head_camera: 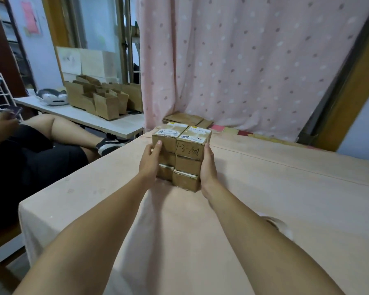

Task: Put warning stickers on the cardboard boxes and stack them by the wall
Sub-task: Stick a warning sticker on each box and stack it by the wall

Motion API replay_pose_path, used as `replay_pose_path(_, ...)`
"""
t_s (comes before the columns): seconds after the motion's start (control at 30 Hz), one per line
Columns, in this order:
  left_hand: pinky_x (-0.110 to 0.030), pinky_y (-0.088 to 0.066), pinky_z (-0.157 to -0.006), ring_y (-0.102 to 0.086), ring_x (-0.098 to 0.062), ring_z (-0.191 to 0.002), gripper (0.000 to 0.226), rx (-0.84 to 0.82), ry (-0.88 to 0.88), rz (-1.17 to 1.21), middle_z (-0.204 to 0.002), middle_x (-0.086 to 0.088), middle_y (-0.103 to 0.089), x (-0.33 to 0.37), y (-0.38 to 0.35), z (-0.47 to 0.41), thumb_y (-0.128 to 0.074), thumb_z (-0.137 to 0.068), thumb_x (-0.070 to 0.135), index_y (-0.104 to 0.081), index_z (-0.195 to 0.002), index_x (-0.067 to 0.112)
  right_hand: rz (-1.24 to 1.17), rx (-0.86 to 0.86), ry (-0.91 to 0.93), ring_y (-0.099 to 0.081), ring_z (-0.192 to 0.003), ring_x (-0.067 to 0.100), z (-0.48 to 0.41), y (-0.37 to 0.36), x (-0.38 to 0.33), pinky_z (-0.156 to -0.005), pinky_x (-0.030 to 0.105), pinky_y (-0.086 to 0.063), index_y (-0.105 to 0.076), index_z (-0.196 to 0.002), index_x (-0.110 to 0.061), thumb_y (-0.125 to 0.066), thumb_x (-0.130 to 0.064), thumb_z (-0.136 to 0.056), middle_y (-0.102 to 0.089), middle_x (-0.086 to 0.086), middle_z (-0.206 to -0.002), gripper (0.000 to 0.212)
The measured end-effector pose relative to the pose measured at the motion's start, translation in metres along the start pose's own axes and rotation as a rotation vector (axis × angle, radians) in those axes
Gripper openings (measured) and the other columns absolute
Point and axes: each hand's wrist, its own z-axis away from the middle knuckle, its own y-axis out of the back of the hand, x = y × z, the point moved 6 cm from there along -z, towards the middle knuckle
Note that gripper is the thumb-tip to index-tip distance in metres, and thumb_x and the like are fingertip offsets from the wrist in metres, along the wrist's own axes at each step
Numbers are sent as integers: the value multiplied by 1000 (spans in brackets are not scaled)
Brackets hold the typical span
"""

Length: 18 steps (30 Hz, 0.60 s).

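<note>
Two bare forearms reach forward over the peach cloth-covered bench (285, 209). The left hand (150, 161) grips the stack of six small brown cardboard boxes (188, 159), thumb on the near face and fingers round the left side. The right hand (208, 168) presses flat against the right side, its grip wide. The stack, two columns of three, stands mid-bench with its base at the cloth. White handwritten labels (191, 136) top it. The boxes look light and stiff but loose against one another: squeeze both outer sides evenly, or the columns may shear. Beyond lie flattened brown cardboard sheets (182, 119) before the pink spotted curtain (243, 60).
</note>
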Motion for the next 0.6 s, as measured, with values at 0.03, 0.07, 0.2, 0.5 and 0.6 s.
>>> replay_pose_path(0.03, -44, -47, -102, -62, -15, -111, 38, -9, -8, -2, -114, 8, -68, 1, -4, 7, -52, -89, 69, -59, -107, 37, -9, 3, 2, -67, -118, 19, 8, 8, 0, -101, 47, -53, -57, -131, -53, -45, -99, -66, -70, -13, -126, 81)
replay_pose_path(0.07, -44, -47, -102, -63, -15, -110, 40, -19, -12, -7, -113, 8, -69, 3, -9, 15, -53, -87, 69, -60, -108, 36, -21, 9, 9, -68, -116, 19, 15, 16, -1, -101, 47, -54, -58, -131, -51, -45, -97, -68, -71, -12, -125, 79)
replay_pose_path(0.2, -40, -48, -100, -63, -14, -109, 38, -40, -38, -33, -112, 8, -68, 4, -30, 39, -51, -94, 63, -60, -113, 31, -58, 41, 21, -70, -112, 21, 34, 46, -6, -101, 48, -54, -60, -132, -46, -44, -90, -75, -73, -9, -121, 74)
replay_pose_path(0.5, -26, -43, -81, -58, -5, -104, 37, 38, -50, -40, -114, 9, -63, 17, -35, 54, -48, -100, 54, -57, -123, 26, -10, 59, 42, -71, -110, 20, 45, 61, -18, -100, 49, -55, -64, -125, -48, -44, -88, -77, -74, -11, -117, 65)
replay_pose_path(0.6, -28, -46, -88, -59, -7, -105, 43, 158, -108, -88, -118, 5, -63, 32, -25, 55, -51, -95, 57, -60, -121, 24, 49, 109, 73, -72, -105, 16, 48, 67, -32, -97, 45, -56, -67, -121, -45, -42, -86, -80, -75, -13, -112, 63)
